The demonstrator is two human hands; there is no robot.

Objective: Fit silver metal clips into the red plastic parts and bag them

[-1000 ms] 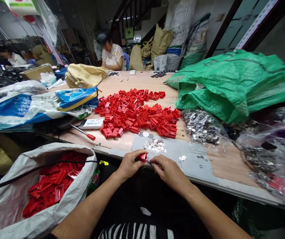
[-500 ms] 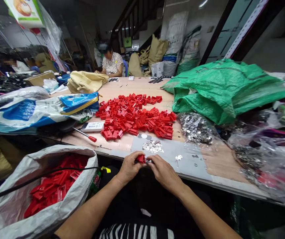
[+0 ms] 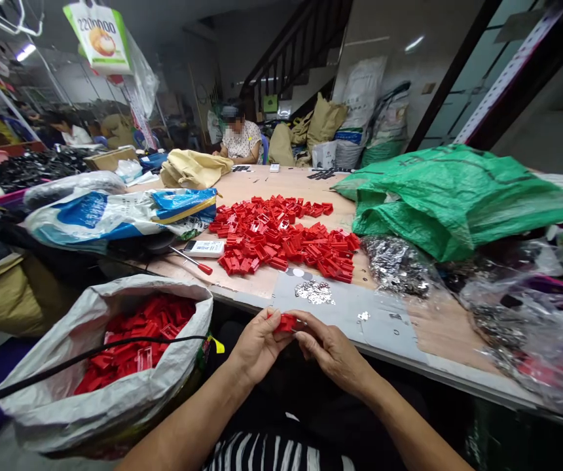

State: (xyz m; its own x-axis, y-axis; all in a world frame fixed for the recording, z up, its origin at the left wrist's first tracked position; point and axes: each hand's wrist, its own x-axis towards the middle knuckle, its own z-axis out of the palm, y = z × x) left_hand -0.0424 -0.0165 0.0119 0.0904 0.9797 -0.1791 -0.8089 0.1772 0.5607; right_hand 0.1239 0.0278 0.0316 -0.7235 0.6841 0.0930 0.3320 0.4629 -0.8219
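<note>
My left hand [image 3: 258,350] pinches a small red plastic piece [image 3: 287,322] between thumb and fingers, just past the table's front edge. My right hand [image 3: 331,347] meets it from the other side, its index finger against the piece. The right thumb and fingers are closed near a thin metallic bit, too small and hidden to name. Beyond the hands, small flat silver metal pieces [image 3: 315,292] lie on a grey sheet [image 3: 350,320]. Behind them spreads a heap of similar red plastic pieces [image 3: 281,235].
Left of me stands a white sack [image 3: 109,418] of red pieces, a black cord crossing it. A red-handled screwdriver [image 3: 198,263] lies by a white box [image 3: 205,248]. At right are a green sack [image 3: 458,196] and plastic bags of metal parts [image 3: 397,265]. A person [image 3: 239,140] sits across.
The red piece has turned in my left hand, and my right fingers have come closer over it. The metal shaft visible between the hands earlier is mostly hidden now. The view has shifted left.
</note>
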